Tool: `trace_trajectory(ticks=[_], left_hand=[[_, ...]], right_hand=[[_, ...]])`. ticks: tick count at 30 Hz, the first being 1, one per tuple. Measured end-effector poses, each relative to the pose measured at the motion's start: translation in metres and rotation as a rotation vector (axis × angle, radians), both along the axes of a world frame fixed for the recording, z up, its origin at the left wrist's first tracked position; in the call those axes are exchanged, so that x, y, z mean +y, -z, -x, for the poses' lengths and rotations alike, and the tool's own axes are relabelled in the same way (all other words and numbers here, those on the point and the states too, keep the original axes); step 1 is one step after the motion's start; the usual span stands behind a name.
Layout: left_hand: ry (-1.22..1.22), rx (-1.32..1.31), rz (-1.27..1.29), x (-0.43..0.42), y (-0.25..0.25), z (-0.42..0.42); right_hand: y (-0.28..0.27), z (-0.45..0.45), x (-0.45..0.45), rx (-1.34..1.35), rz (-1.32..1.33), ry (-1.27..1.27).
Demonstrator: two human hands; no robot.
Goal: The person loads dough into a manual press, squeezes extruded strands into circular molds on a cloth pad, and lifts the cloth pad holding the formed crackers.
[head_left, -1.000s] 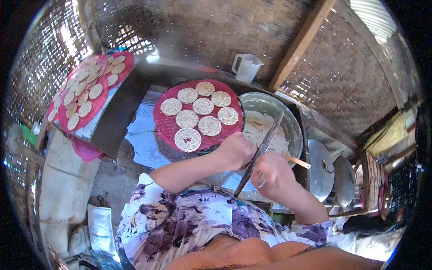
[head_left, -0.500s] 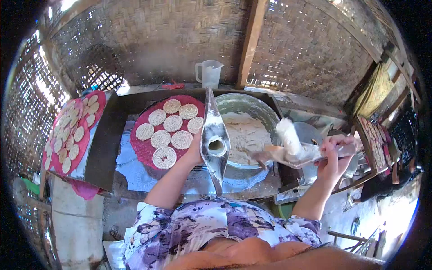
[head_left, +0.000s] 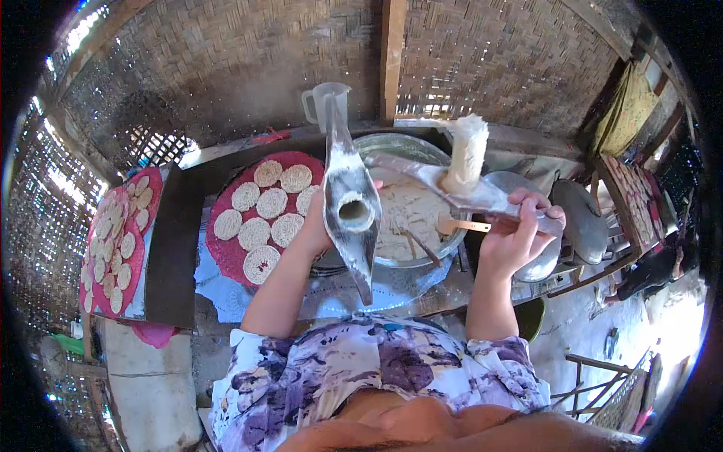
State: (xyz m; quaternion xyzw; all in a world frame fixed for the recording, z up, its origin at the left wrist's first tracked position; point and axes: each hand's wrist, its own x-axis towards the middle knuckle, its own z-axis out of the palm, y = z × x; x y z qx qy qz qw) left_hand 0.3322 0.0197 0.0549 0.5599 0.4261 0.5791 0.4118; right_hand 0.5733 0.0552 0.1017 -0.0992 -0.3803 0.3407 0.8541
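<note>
My left hand (head_left: 312, 230) is closed around a wooden press body (head_left: 343, 172), pointed at both ends and smeared white, with a round hole facing up. In my right hand (head_left: 520, 237) is the end of the press plunger (head_left: 465, 154), its dough-coated cylinder pointing upward from a wooden bar. The two press parts are apart. Below them stands a large basin (head_left: 380, 142) with pale, wet dough (head_left: 399, 218). A light-handled tool (head_left: 467, 225) and a thin stick (head_left: 422, 247) rest at the basin's right side, partly in the dough.
Left of the basin, a red round mat (head_left: 221, 252) bears several lacy dough discs (head_left: 271, 203). More discs lie on red mats (head_left: 143, 260) at far left. A clear jug (head_left: 331, 98) stands behind, against the woven wall. Round metal lids (head_left: 584, 218) stand at right.
The plunger has turned so its dough-coated cylinder stands more upright, and it has come nearer the press body. My view has shifted slightly; both hands keep their hold.
</note>
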Motion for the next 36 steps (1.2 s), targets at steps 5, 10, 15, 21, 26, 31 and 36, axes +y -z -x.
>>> trace_trajectory(ticks=[5,10,15,21,26,31,36], left_hand=[[-0.013,-0.116,0.025,0.009,-0.009,0.008],[0.031,-0.299,-0.105,0.017,-0.033,0.044],[-0.118,-0.184,-0.166,0.008,-0.081,0.081],[-0.332,0.517,-0.395,0.01,-0.112,0.104],[-0.375,0.363,-0.329,0.014,-0.124,0.087],[-0.302,0.215,-0.251,0.03,-0.113,0.086],[-0.085,0.096,-0.215,0.038,-0.104,0.089]], right_hand=[[0.003,-0.019,0.013,-0.011,0.027,0.063],[0.009,-0.026,0.027,-0.02,0.033,0.104],[0.014,-0.023,0.03,-0.012,0.072,-0.019],[0.027,-0.021,0.048,-0.053,0.066,-0.023],[0.031,-0.023,0.048,-0.056,0.107,-0.079],[0.035,-0.031,0.051,-0.085,0.118,-0.037],[0.039,-0.037,0.054,-0.095,0.122,-0.033]])
